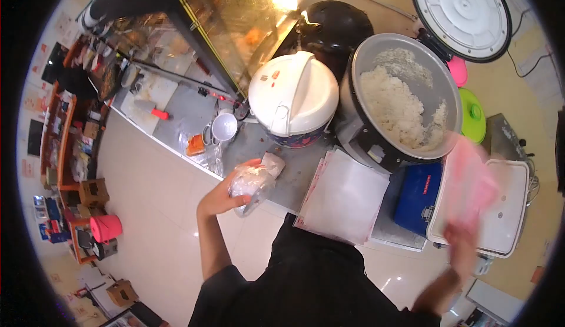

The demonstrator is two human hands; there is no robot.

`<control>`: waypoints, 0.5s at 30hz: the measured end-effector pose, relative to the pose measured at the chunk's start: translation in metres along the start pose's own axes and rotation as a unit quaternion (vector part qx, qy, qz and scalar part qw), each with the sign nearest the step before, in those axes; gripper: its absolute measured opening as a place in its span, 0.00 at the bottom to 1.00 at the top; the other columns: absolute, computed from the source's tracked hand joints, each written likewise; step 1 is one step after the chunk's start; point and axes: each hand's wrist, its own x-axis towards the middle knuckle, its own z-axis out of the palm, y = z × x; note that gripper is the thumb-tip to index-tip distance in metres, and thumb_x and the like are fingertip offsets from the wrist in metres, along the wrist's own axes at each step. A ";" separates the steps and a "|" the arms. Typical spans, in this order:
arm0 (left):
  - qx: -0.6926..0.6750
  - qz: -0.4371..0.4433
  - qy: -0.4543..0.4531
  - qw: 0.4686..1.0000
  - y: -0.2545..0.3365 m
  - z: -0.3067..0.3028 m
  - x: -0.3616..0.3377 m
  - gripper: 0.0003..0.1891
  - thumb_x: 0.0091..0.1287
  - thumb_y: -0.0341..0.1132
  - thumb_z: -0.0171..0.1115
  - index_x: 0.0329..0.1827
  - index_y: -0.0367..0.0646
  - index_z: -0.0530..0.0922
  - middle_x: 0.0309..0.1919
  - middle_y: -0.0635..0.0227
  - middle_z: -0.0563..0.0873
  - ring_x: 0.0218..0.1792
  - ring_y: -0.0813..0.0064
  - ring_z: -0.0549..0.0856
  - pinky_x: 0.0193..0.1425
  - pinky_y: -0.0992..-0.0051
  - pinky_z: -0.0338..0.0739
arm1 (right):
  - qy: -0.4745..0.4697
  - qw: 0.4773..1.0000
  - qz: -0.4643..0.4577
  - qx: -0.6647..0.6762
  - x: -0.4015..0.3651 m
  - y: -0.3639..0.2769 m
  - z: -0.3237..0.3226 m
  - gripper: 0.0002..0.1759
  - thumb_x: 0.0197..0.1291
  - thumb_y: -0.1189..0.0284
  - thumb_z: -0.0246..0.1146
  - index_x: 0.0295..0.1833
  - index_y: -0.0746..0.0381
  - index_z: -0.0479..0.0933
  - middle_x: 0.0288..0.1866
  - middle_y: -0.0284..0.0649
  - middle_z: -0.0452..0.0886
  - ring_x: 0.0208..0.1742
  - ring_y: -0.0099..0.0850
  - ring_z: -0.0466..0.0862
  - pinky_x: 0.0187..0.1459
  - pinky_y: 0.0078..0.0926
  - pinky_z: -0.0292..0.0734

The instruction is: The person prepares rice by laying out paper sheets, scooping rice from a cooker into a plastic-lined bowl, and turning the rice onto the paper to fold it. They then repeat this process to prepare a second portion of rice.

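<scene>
My left hand [226, 194] is closed around a clear plastic-wrapped bundle [253, 184], in front of the counter's edge. What the wrapping contains is hard to make out. On the right, my right hand [462, 241] is blurred by motion and grips a thin pink plastic bag [468, 180], which covers part of an open cooler box. Just beyond that bag stands a large open rice cooker [347, 124] with white rice [391, 103] inside. A stack of white paper sheets [344, 194] lies between my hands, overhanging the counter's front edge.
A closed white rice cooker [265, 91] stands ahead, beside a lit glass display case [220, 27]. A white cup [224, 127], scissors [207, 134] and a red-handled knife [159, 114] lie to the left. The blue cooler box [415, 200] has its white lid [509, 209] open.
</scene>
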 end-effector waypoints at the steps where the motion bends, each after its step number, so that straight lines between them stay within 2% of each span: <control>1: -0.067 0.004 0.025 0.997 -0.018 0.003 -0.014 0.46 0.63 0.45 0.74 0.80 0.39 0.59 0.75 0.61 0.68 0.73 0.67 0.69 0.77 0.67 0.61 | -0.073 0.997 -0.014 -0.037 0.023 -0.022 0.076 0.25 0.70 0.60 0.63 0.62 0.63 0.65 0.53 0.44 0.75 0.47 0.30 0.78 0.52 0.32 0.72; 2: -0.135 0.009 0.051 0.989 -0.034 0.008 -0.027 0.46 0.63 0.46 0.74 0.80 0.39 0.59 0.74 0.62 0.68 0.73 0.67 0.70 0.76 0.67 0.61 | -0.140 0.987 -0.035 -0.067 0.043 -0.035 0.145 0.23 0.70 0.62 0.63 0.59 0.63 0.65 0.49 0.44 0.75 0.45 0.30 0.78 0.49 0.33 0.73; 4: -0.151 0.012 0.092 0.984 -0.057 0.017 -0.048 0.46 0.63 0.47 0.74 0.79 0.38 0.59 0.74 0.62 0.69 0.72 0.67 0.71 0.76 0.67 0.62 | -0.210 0.969 -0.079 -0.107 0.072 -0.045 0.249 0.18 0.69 0.66 0.65 0.51 0.63 0.65 0.40 0.44 0.75 0.40 0.31 0.78 0.44 0.34 0.73; 6: -0.160 0.007 0.122 0.980 -0.074 0.023 -0.069 0.45 0.63 0.46 0.74 0.79 0.38 0.60 0.74 0.62 0.69 0.72 0.67 0.70 0.76 0.67 0.62 | -0.212 0.964 -0.127 -0.098 0.099 -0.045 0.309 0.17 0.69 0.66 0.66 0.45 0.61 0.64 0.32 0.40 0.73 0.33 0.28 0.75 0.37 0.32 0.72; 7: -0.152 0.007 0.140 0.978 -0.090 0.023 -0.079 0.44 0.63 0.44 0.73 0.79 0.39 0.61 0.73 0.62 0.70 0.72 0.67 0.71 0.75 0.67 0.63 | -0.216 0.958 -0.141 -0.124 0.114 -0.049 0.329 0.17 0.69 0.65 0.65 0.48 0.62 0.65 0.35 0.44 0.77 0.36 0.35 0.80 0.40 0.35 0.75; 9: -0.154 0.020 0.164 0.974 -0.087 0.023 -0.089 0.43 0.63 0.43 0.73 0.78 0.40 0.62 0.72 0.62 0.70 0.71 0.67 0.71 0.75 0.67 0.63 | -0.201 0.945 -0.210 -0.151 0.148 -0.055 0.370 0.15 0.71 0.64 0.64 0.47 0.62 0.67 0.34 0.33 0.70 0.36 0.24 0.71 0.41 0.26 0.70; 10: -0.150 0.026 0.172 0.973 -0.084 0.020 -0.092 0.43 0.63 0.43 0.73 0.78 0.40 0.62 0.72 0.62 0.70 0.71 0.67 0.71 0.75 0.67 0.64 | -0.211 0.938 -0.217 -0.171 0.158 -0.070 0.390 0.18 0.72 0.61 0.63 0.48 0.65 0.69 0.33 0.40 0.75 0.36 0.30 0.77 0.40 0.32 0.73; 11: -0.147 0.023 0.180 0.972 -0.085 0.016 -0.095 0.43 0.63 0.43 0.73 0.79 0.40 0.62 0.71 0.62 0.71 0.71 0.67 0.71 0.75 0.67 0.64 | -0.197 0.926 -0.195 -0.257 0.179 -0.069 0.412 0.24 0.70 0.58 0.63 0.52 0.70 0.68 0.40 0.55 0.82 0.41 0.45 0.85 0.45 0.41 0.78; 14: -0.148 0.022 0.195 0.969 -0.083 0.008 -0.099 0.42 0.63 0.42 0.73 0.79 0.41 0.62 0.70 0.62 0.72 0.70 0.67 0.72 0.74 0.67 0.64 | -0.182 0.902 -0.155 -0.360 0.211 -0.075 0.463 0.34 0.67 0.56 0.63 0.60 0.76 0.65 0.49 0.69 0.82 0.51 0.59 0.85 0.53 0.47 0.79; 15: -0.157 0.027 0.200 0.967 -0.079 0.005 -0.098 0.42 0.63 0.43 0.73 0.79 0.41 0.62 0.70 0.62 0.73 0.70 0.67 0.72 0.74 0.67 0.65 | -0.182 0.900 -0.155 -0.366 0.214 -0.077 0.472 0.36 0.67 0.55 0.62 0.61 0.77 0.63 0.49 0.72 0.81 0.52 0.61 0.84 0.54 0.48 0.79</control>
